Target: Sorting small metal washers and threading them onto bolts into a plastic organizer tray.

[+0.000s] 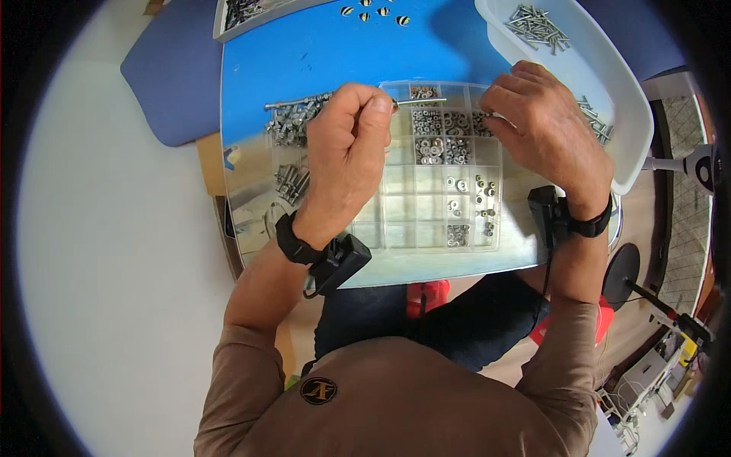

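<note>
My left hand [354, 140] grips a long metal screw [424, 101], its bare shank pointing right over a clear plastic compartment box [400, 207]. A small metal piece sits on the shank beside my fingertips. My right hand [539, 117] hovers at the box's upper right, thumb and fingers bent close together by a compartment of small nuts [481, 122]. Whether a nut is between those fingertips I cannot tell. Other compartments hold washers [429, 150], brass-coloured nuts [424, 92] and lock nuts [485, 187].
Left of the box lie piled bolts [288, 123] and another bundle of bolts [291, 184]. A white plastic tub [631, 123] with loose screws [539, 29] stands at the right. A tray of dark screws [243, 14] sits at the table's far left corner.
</note>
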The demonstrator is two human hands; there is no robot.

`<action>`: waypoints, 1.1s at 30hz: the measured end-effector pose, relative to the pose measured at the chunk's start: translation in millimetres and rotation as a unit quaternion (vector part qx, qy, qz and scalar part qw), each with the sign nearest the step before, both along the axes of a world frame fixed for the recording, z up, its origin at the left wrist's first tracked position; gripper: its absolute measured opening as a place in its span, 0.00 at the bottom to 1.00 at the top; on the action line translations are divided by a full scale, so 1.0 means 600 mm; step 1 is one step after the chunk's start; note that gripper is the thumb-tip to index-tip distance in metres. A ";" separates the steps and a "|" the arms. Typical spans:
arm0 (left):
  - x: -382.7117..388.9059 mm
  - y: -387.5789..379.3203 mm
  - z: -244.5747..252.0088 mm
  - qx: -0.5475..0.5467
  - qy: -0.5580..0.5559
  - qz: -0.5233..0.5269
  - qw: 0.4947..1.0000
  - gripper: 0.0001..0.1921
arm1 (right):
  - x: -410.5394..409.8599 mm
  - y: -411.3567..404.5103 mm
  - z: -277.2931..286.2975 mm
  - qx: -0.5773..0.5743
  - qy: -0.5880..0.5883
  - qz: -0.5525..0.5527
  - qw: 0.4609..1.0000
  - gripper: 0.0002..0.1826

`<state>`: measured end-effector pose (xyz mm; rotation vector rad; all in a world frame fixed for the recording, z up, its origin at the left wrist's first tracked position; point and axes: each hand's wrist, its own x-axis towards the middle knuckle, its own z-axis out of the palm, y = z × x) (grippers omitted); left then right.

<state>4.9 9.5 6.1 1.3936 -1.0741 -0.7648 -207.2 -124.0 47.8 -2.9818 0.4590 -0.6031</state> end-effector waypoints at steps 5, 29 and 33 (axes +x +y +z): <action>-0.002 0.000 -0.002 -0.010 -0.008 -0.004 1.000 0.12 | -0.004 -0.001 0.005 0.012 0.015 0.007 1.000 0.05; -0.006 -0.001 -0.005 -0.043 -0.066 -0.048 0.996 0.10 | 0.001 0.045 0.039 0.101 -0.073 -0.027 0.992 0.19; -0.006 0.003 -0.003 -0.038 -0.068 -0.067 0.995 0.11 | 0.029 0.070 0.039 0.141 -0.092 -0.016 0.986 0.22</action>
